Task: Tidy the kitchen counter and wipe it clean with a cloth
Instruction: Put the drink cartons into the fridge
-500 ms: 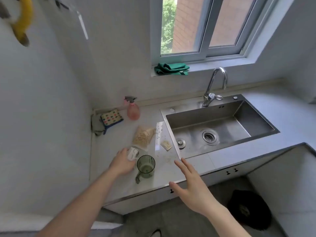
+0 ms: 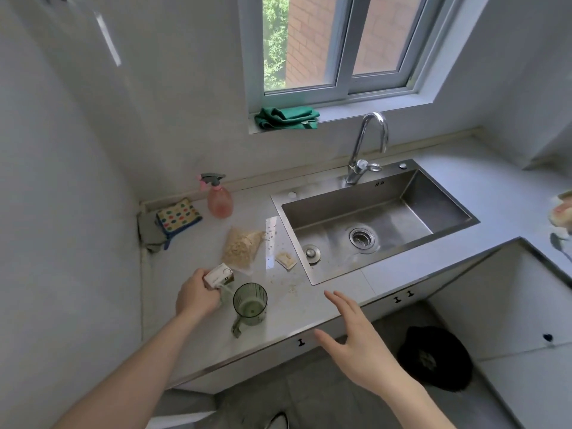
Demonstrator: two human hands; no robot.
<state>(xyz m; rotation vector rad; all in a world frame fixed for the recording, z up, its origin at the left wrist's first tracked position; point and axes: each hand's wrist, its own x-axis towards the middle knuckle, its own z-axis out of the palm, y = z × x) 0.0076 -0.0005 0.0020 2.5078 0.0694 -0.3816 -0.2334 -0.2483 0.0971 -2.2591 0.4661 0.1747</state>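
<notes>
My left hand (image 2: 196, 297) grips a small white carton (image 2: 219, 275) just left of a green glass mug (image 2: 250, 303) on the grey counter (image 2: 192, 345). Behind them lie a clear bag of oats (image 2: 241, 246) and a small torn packet (image 2: 286, 260), with crumbs scattered toward the sink. My right hand (image 2: 356, 345) hovers open above the counter's front edge, holding nothing. A folded green cloth (image 2: 286, 118) lies on the window sill. A dotted cloth (image 2: 178, 215) sits in the back left corner, next to a pink spray bottle (image 2: 219, 199).
A steel sink (image 2: 376, 221) with a tap (image 2: 366, 147) fills the counter's middle. A wall closes the left side. A black bin (image 2: 435, 357) stands on the floor at lower right. A few items sit at the far right edge.
My left hand has lifted the white carton and tilted it beside the mug. My right hand stays open near the front edge. The view has shifted slightly.
</notes>
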